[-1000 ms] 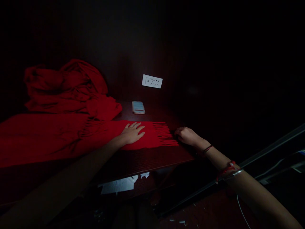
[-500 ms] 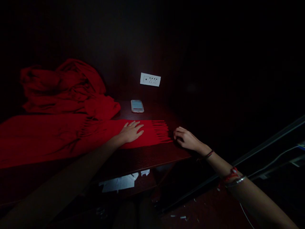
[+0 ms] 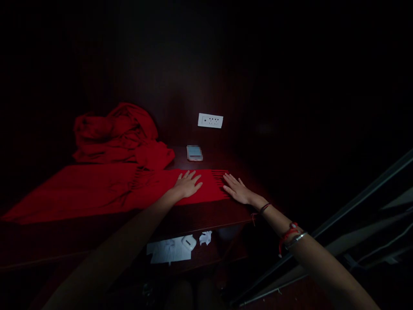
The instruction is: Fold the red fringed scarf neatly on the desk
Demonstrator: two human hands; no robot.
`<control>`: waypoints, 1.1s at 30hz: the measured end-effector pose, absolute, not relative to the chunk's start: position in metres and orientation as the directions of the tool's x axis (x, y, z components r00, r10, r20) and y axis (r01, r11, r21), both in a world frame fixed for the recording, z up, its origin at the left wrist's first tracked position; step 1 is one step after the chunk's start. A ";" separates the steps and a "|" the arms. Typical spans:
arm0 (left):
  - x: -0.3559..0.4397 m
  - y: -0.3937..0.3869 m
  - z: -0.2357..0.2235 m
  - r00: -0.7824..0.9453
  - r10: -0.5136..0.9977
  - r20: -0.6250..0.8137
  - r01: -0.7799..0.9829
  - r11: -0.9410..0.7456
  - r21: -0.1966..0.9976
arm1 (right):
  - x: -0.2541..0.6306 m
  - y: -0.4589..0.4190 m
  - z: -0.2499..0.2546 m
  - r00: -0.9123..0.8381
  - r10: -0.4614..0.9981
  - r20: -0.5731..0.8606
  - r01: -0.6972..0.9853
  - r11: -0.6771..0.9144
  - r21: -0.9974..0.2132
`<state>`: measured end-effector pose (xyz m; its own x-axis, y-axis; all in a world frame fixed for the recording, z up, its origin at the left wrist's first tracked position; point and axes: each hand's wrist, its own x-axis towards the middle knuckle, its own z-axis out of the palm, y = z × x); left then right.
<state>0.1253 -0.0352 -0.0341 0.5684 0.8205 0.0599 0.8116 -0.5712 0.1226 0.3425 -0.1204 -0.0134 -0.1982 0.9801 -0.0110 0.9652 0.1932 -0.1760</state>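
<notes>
A red fringed scarf (image 3: 87, 185) lies stretched along the dark wooden desk (image 3: 200, 217), its tasselled end to the right. My left hand (image 3: 187, 185) rests flat on the scarf near that end, fingers spread. On the fringe (image 3: 218, 174) lies my right hand (image 3: 238, 189), palm down with its fingers stretched out, covering part of the tassels. Behind the scarf on the left sits a crumpled heap of red cloth (image 3: 119, 133); whether it joins the scarf I cannot tell.
A small flat object with a blurred screen (image 3: 194, 153) lies behind the scarf. Above it a white socket plate (image 3: 210, 120) is on the back wall. Under the desktop, a shelf holds papers (image 3: 171, 252), a white object (image 3: 189, 242) and crumpled paper (image 3: 205, 237).
My right hand has gone from closed fingers beside the tassel tips to lying flat on the fringe, further left over the scarf. My left hand stays on the scarf. The view has shifted.
</notes>
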 end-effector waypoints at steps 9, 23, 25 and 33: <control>0.125 -0.039 -0.028 0.564 0.826 -0.006 0.821 -0.559 0.116 | 0.304 -0.079 -0.020 -0.180 0.983 -0.037 0.973 0.172 -0.153; 0.122 -0.043 -0.029 0.595 0.771 0.230 0.776 -0.625 0.089 | 0.364 -0.082 -0.002 -0.031 0.986 0.164 0.979 0.063 -0.194; 0.110 -0.042 -0.020 0.585 0.764 0.271 0.780 -0.622 0.068 | 0.338 -0.074 0.008 -0.129 0.968 0.217 0.966 0.173 -0.195; -0.037 -0.019 0.035 0.420 0.862 0.285 0.902 -0.431 -0.026 | 0.207 -0.046 0.026 -0.556 0.799 0.228 0.799 0.590 -0.120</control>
<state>-0.0373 -0.0192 0.0348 0.4201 0.8616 0.2848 0.9019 -0.4311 -0.0263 0.2072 -0.0459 0.0265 -0.5559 0.7994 0.2279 0.7987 0.5896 -0.1202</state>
